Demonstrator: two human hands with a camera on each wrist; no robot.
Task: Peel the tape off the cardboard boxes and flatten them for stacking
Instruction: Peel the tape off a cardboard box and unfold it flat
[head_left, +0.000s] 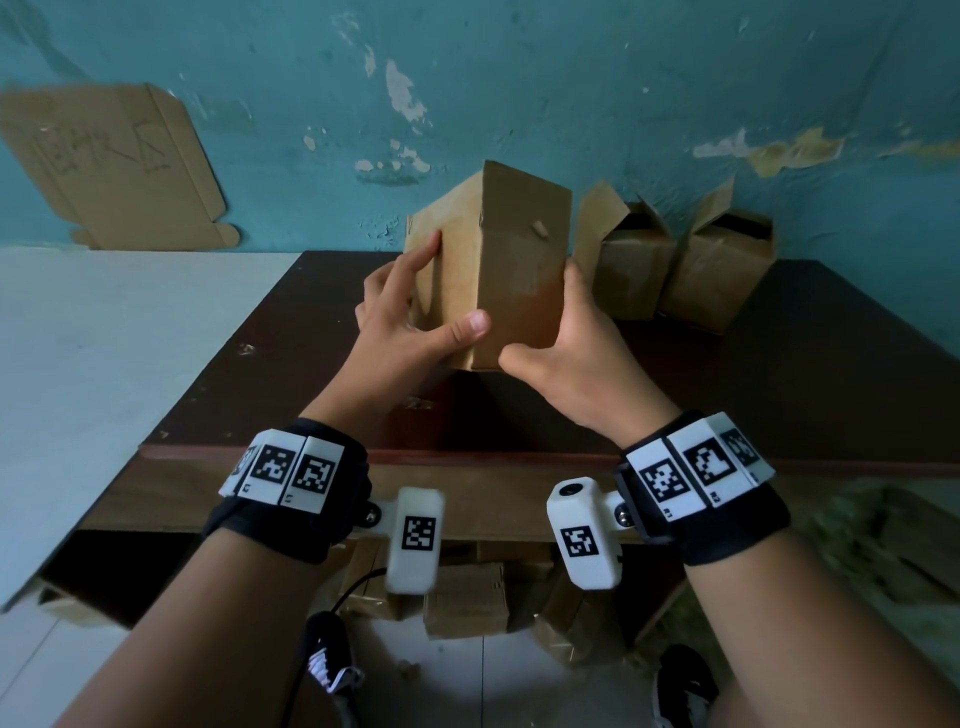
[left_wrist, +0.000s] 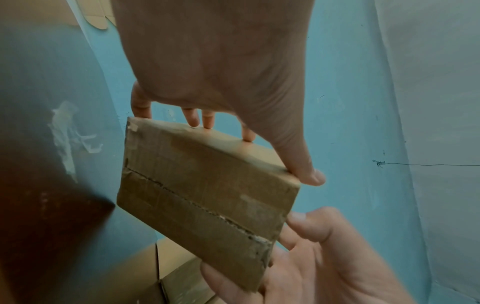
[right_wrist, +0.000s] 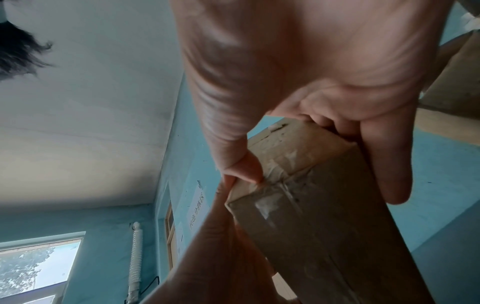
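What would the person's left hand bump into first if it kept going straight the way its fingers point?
The left hand already touches the held cardboard box, so that box comes first. Past it, roughly in line, stands the blue wall; depth is hard to judge, so this is a guess.

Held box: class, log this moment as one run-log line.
stage: tape still on | box: lifted above table | left hand: grips box | right hand: grips box
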